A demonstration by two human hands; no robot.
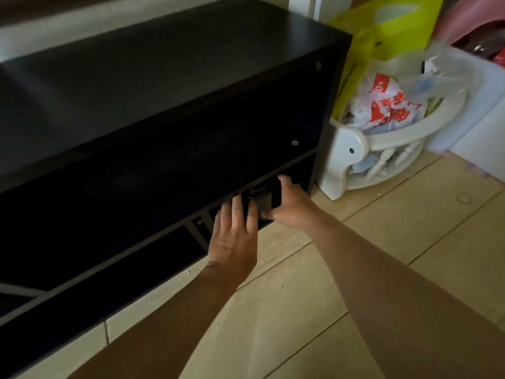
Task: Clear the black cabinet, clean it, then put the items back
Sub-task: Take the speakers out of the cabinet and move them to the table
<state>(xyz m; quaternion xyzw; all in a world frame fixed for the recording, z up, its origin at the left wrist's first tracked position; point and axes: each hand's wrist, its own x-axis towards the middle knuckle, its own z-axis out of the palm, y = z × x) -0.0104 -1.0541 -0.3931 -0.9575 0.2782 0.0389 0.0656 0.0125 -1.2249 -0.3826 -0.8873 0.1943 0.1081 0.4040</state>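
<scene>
The black cabinet (169,67) fills the left and middle of the head view, its top bare and its shelves very dark. At the right end of the lowest shelf sits a dark, boxy object (263,199). My right hand (289,205) grips that object from the right, thumb below and fingers over its top. My left hand (235,231) lies flat against its left side, fingers spread and pointing into the shelf. What the object is cannot be told in the dark. A pale bracket-like shape (198,227) shows on the shelf just left of my left hand.
A white basket (352,157) stuffed with plastic bags stands right against the cabinet's right side. A yellow-green bag (393,26) leans behind it. Tan floor tiles (341,269) with scattered white crumbs spread in front of the cabinet.
</scene>
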